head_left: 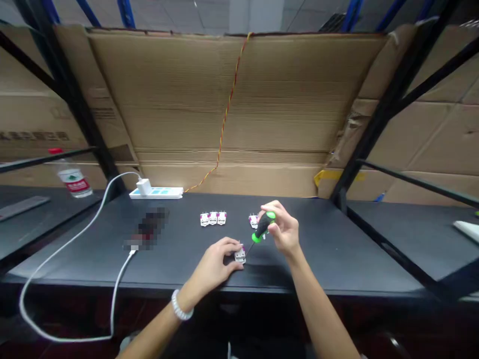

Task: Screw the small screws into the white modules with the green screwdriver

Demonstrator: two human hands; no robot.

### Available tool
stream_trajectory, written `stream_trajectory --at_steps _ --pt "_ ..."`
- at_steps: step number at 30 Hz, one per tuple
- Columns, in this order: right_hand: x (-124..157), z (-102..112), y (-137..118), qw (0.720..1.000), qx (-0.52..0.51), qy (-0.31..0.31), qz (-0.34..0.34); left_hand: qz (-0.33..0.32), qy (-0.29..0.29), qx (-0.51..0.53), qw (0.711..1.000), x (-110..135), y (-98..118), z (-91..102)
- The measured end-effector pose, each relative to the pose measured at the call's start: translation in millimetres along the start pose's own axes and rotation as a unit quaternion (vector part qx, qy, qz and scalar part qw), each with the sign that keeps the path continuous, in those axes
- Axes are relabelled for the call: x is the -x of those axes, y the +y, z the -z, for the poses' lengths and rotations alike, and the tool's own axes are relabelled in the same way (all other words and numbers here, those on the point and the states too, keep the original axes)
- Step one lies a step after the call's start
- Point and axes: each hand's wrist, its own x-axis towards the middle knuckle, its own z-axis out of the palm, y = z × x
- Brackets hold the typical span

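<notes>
My left hand (217,262) pinches a white-and-purple part (240,255), lower centre of frame; my right hand (286,231) grips the screwdriver (261,226), angled at its edge. That slant could cause a slip, jabbing me.

1. Corrugated cardboard panels (168,99) wall off the back of the dark counter (318,269).
2. Black metal posts (368,142) and rails (419,182) frame both sides.
3. Grey tiles (179,17) and blue bars (126,12) show beyond.

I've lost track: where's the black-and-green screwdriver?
Right of centre in the head view, the screwdriver is in the right hand, pointed at the white-and-purple part held by the left hand.
</notes>
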Motion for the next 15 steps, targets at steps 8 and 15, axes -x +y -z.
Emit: stream_trajectory --at_steps 8,15 --pt "3 -4 -2 0.993 -0.105 -0.034 -0.048 0.0 0.004 0.001 1.0 -1 0 0.4" --pt "0 -12 6 0.995 -0.095 0.036 -0.007 0.003 0.0 0.008 1.0 -1 -1 -0.2"
